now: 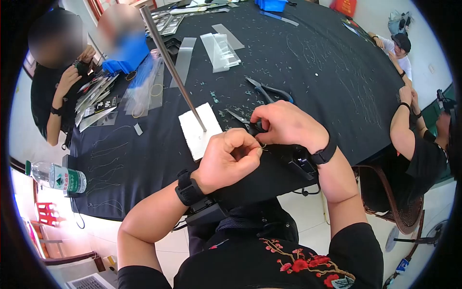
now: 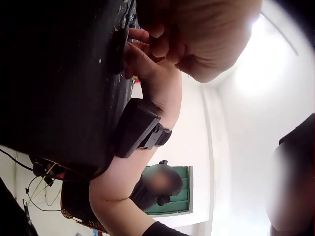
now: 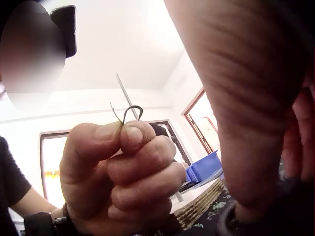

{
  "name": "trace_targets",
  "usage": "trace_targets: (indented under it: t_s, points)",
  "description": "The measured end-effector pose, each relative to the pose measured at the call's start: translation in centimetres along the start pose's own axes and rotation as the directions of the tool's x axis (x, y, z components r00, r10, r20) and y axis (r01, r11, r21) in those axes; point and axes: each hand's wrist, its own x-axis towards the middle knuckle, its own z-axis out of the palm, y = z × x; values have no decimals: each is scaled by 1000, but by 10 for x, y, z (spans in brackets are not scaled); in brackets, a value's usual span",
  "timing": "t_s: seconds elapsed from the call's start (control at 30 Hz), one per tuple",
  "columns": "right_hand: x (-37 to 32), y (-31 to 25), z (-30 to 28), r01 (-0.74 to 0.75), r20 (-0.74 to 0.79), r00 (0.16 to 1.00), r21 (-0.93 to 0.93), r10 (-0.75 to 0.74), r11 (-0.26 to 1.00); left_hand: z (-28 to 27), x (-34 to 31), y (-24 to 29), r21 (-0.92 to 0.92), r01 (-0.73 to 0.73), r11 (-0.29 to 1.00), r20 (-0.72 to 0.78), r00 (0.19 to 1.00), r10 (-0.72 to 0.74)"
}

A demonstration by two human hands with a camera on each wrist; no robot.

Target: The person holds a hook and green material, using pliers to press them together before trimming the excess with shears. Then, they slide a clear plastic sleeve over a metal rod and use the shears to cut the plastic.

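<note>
My left hand (image 1: 230, 156) pinches a small dark fish hook (image 3: 141, 111) between thumb and forefinger. Its bend sticks up above the fingertips in the right wrist view, beside a short thin line end (image 3: 114, 112). The other fingers are curled into the palm. Close by on the right, my right hand (image 1: 291, 123) grips the dark handles of a pair of scissors (image 1: 236, 116) low over the black cloth, blades pointing away to the left. Its fingers partly hide the handles. Pliers (image 1: 260, 88) with blue and black handles lie just beyond.
A metal rod (image 1: 171, 67) rises from a white block (image 1: 188, 126) left of my hands. Clear plastic sleeves (image 1: 219, 55), green scraps and thin lines lie on the black-covered table (image 1: 332, 127). A water bottle (image 1: 57, 177) lies at the left edge. Other people sit around the table.
</note>
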Motion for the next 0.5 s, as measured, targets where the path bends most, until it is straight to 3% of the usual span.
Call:
trace_targets:
  t_s: [0.07, 0.13, 0.2, 0.27, 0.3, 0.33, 0.5]
  points:
    - [1, 2, 0, -22, 7, 1000, 49, 22, 999, -2, 1, 0, 31, -1, 1000, 3, 1000, 1]
    - [2, 0, -2, -40, 25, 999, 76, 38, 996, -3, 3, -3, -92, 102, 991, -39, 994, -106]
    - [5, 2, -2, -58, 46, 997, 108, 53, 992, -5, 3, -5, -96, 100, 990, -44, 994, -105]
    - [8, 11, 0, -19, -254, 967, 11, 21, 1000, -7, 4, -5, -57, 49, 997, -28, 998, -51]
    - [9, 14, 0, -88, -298, 951, 15, 88, 996, -8, 5, -6, -54, 49, 997, -32, 998, -51]
    - [9, 24, 4, -105, -387, 921, -107, 55, 989, -8, 6, -6, -36, 66, 997, -53, 996, -67]
    - [11, 36, 7, -225, -469, 873, -150, 131, 963, -18, 14, -13, -43, 90, 995, -149, 984, -95]
